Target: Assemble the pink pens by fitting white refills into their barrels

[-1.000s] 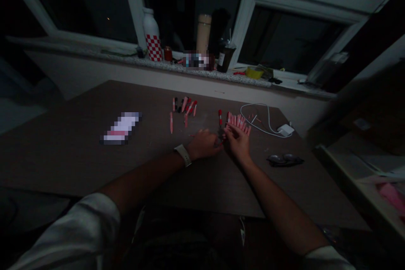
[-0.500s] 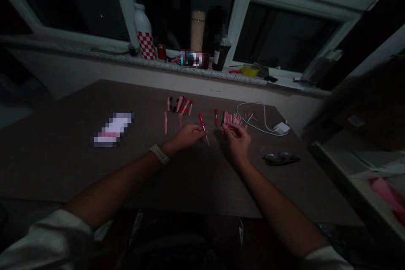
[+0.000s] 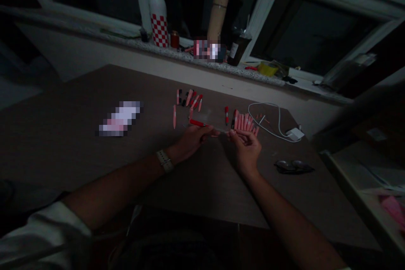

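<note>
My left hand (image 3: 196,138) is closed around a red pen piece (image 3: 196,122), which lies sideways with its red end to the left. A thin pale refill (image 3: 220,130) reaches from it towards my right hand (image 3: 247,145). The right fingers are pinched together at the refill's far end; whatever small piece they hold is too dark to make out. Just beyond that hand, several pink pen barrels (image 3: 243,121) lie side by side, with a red pen part (image 3: 226,115) to their left. Farther left lie a group of pink, red and black pen parts (image 3: 190,98) and a single pink barrel (image 3: 174,117).
A phone-like blurred object (image 3: 120,119) lies on the left of the table (image 3: 79,105). To the right are a white cable with charger (image 3: 295,134) and glasses (image 3: 294,166). On the windowsill stand a checkered bottle (image 3: 159,17), a beige tumbler (image 3: 217,17) and a dark cup (image 3: 238,48).
The red pen piece has turned from nearly upright to sideways in my left hand. My hands have come together, the refill now reaching the right fingers. The view has shifted and tilted.
</note>
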A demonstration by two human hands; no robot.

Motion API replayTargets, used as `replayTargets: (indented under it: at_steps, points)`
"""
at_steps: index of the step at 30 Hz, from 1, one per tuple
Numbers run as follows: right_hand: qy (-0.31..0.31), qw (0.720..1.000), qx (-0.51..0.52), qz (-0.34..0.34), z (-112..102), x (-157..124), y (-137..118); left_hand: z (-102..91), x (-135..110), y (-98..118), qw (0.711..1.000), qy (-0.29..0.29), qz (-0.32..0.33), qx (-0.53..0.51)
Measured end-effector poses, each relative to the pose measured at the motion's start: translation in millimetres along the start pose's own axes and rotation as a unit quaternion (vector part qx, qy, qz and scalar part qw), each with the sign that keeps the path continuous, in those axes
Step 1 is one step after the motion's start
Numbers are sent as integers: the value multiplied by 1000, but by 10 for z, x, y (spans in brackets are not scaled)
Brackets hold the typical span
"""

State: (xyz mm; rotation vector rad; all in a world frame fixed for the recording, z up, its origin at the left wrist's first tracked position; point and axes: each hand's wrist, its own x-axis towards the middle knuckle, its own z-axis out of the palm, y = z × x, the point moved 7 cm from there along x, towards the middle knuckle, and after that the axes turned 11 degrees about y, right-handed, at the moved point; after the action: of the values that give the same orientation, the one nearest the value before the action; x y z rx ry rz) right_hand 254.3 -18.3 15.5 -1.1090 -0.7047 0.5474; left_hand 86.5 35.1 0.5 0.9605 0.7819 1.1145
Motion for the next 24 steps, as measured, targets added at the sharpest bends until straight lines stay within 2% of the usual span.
replayTargets:
  at_steps: [10,15,18,24]
  points:
    - [31,999,19,-29,-41,-4,-46,12,-38,-6,999,19,16,-45]
    - [15,1000,1,-26,-16,-25,-41,67,-73,-32,998,1,-6,-66]
    - [0,1000,-4,-21,-6,-21,1,77,-95,-27,999,-6,-8,-49]
    - [6,999,-23,-27,-36,16,47,40,-120,10,999,-13,24,22]
